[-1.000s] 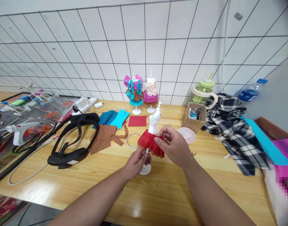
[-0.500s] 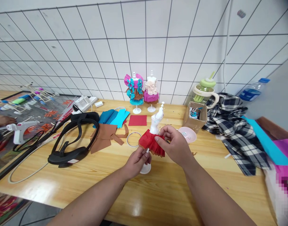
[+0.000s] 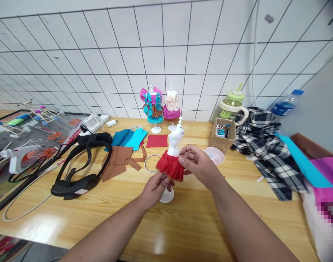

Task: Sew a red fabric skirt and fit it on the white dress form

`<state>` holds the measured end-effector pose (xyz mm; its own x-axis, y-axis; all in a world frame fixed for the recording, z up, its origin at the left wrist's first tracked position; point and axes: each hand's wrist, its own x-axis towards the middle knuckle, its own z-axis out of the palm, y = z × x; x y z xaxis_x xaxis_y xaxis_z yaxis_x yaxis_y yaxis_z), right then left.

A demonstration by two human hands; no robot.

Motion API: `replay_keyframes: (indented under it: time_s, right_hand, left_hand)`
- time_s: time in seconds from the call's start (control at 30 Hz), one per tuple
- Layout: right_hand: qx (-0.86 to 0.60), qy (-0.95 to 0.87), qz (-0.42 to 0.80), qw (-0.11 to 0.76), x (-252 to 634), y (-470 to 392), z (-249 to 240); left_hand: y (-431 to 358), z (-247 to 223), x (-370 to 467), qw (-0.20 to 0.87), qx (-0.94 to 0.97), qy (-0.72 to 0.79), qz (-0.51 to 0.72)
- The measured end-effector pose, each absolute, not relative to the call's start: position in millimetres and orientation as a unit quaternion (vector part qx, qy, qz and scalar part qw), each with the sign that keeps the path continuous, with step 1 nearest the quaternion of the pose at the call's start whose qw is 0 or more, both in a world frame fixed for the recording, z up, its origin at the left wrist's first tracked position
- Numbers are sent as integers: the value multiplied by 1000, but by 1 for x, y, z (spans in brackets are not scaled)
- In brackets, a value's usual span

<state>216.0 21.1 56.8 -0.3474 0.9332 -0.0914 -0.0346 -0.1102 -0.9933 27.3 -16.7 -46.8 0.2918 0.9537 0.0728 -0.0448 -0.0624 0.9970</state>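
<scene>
A small white dress-form mannequin [image 3: 174, 141] tilts slightly above the table, wearing a pleated red skirt [image 3: 169, 165]. Below the skirt, my left hand [image 3: 155, 190] is closed around the stand's pole, with the round white base [image 3: 167, 195] showing beneath the fingers. My right hand [image 3: 201, 164] pinches the skirt's waist at its right side between thumb and fingers. The fingertips behind the cloth are partly hidden. A metal ring [image 3: 152, 171] lies just left of the skirt.
Two dressed mannequins [image 3: 155, 128] stand by the wall. Brown paper pieces [image 3: 116, 155], blue sheets [image 3: 125, 139] and a red sheet [image 3: 157, 141] lie left, beside a black headset [image 3: 81, 189] and a glue gun [image 3: 19, 160]. Rightward are a pink dish [image 3: 220, 157], a cardboard box [image 3: 223, 143] and plaid cloth [image 3: 270, 156].
The mannequin has become more upright and turned a little, so more of the skirt's front shows. Both hands keep their grips. A person's hand at the far left has left the view.
</scene>
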Motion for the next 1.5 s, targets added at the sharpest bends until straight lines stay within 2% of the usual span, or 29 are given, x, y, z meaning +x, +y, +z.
replay_keyframes:
  time_s: [0.37, 0.63, 1.1, 1.2, 1.37, 1.5]
  right_hand:
    - [-410, -513, 650, 382, 216, 20, 60]
    - [-444, -582, 566, 380, 210, 14, 63]
    - [-473, -569, 534, 410, 201, 13, 53]
    - [-454, -549, 561, 422, 200, 14, 50]
    - [-393, -474, 673, 409, 198, 16, 47]
    - [-391, -467, 684, 401, 197, 16, 47]
  left_hand:
    - [-19, -46, 24, 558, 558, 417, 452]
    - [-16, -53, 20, 529, 581, 418, 455]
    - [-15, -45, 19, 472, 613, 449, 448]
    - [-15, -46, 18, 462, 615, 454, 450]
    - [-14, -48, 17, 451, 620, 462, 446]
    - [-14, -47, 17, 451, 615, 462, 453]
